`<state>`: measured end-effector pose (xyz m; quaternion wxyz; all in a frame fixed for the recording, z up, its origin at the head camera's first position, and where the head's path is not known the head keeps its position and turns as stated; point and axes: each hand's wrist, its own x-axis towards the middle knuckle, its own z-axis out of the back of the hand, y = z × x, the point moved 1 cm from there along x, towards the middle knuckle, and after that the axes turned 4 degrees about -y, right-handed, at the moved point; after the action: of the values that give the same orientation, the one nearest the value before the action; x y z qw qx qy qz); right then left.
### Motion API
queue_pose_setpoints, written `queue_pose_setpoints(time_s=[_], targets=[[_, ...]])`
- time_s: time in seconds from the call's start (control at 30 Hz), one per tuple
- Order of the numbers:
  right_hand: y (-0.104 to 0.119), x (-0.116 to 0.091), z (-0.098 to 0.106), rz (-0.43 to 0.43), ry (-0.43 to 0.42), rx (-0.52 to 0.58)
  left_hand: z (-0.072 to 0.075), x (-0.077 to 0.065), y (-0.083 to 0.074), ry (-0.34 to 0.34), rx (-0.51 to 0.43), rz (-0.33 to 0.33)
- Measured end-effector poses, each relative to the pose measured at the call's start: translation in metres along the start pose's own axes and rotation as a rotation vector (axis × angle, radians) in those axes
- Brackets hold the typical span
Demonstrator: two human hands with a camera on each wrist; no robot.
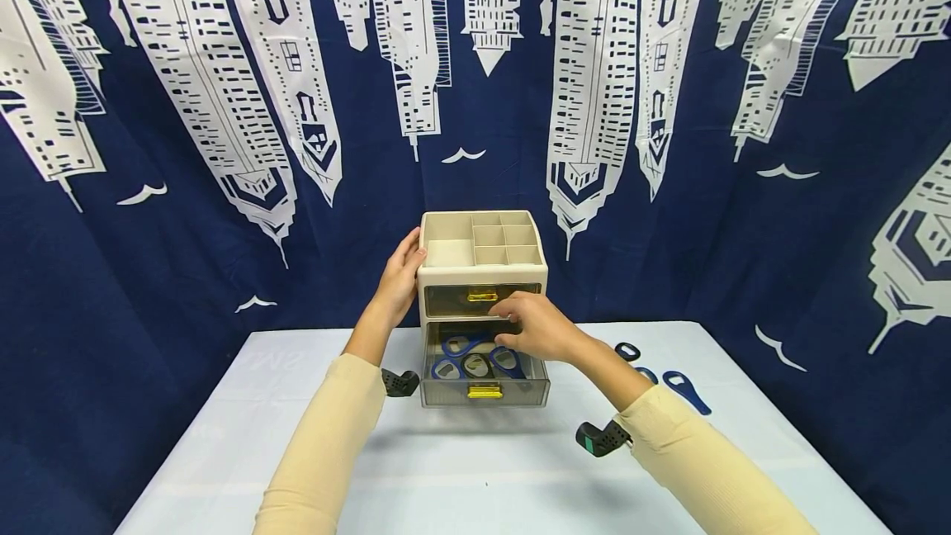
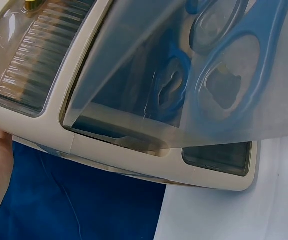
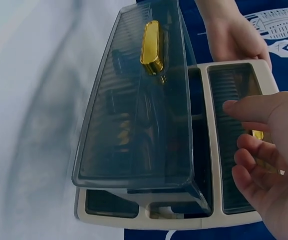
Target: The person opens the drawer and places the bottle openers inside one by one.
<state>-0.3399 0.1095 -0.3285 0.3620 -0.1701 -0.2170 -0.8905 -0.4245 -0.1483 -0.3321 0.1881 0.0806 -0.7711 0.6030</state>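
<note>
A cream desktop drawer organizer [image 1: 483, 269] stands on the table, its lower clear drawer [image 1: 446, 393] pulled out. Inside that drawer lie several bottle openers [image 1: 507, 360] with blue or black rims. My left hand [image 1: 398, 277] rests against the organizer's left side, fingers along the wall. In front of the upper drawer [image 1: 446, 300], which is closed, my right hand [image 1: 537, 325] hovers above the pulled-out drawer with fingers loosely bent and nothing in them. The right wrist view shows its fingertips [image 3: 243, 142] close to the upper drawer's gold handle [image 3: 257, 135].
More bottle openers [image 1: 687, 392] lie on the white table [image 1: 475, 485] to the right, partly behind my right forearm. The organizer's top has divided compartments [image 1: 490, 254]. A navy curtain [image 1: 357, 229] with white buildings hangs behind the table.
</note>
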Motion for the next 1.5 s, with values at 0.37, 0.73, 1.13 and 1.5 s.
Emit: queue_pose_setpoints(time_s=[0.37,0.73,1.13,1.5], targets=[[0.008,-0.016,-0.001,-0.13,-0.09,0.296,-0.001,0.001,0.001,0.01,-0.008,-0.014],[0.023,-0.048,-0.01,-0.39,-0.036,0.753,-0.001,0.001,0.001,0.001,-0.017,-0.008],[0.04,-0.092,-0.036,-0.62,0.038,1.483,0.0,0.002,0.001,-0.009,-0.029,-0.008],[0.046,-0.102,-0.083,-0.758,-0.011,1.39,0.001,0.002,0.002,0.001,-0.016,-0.003]])
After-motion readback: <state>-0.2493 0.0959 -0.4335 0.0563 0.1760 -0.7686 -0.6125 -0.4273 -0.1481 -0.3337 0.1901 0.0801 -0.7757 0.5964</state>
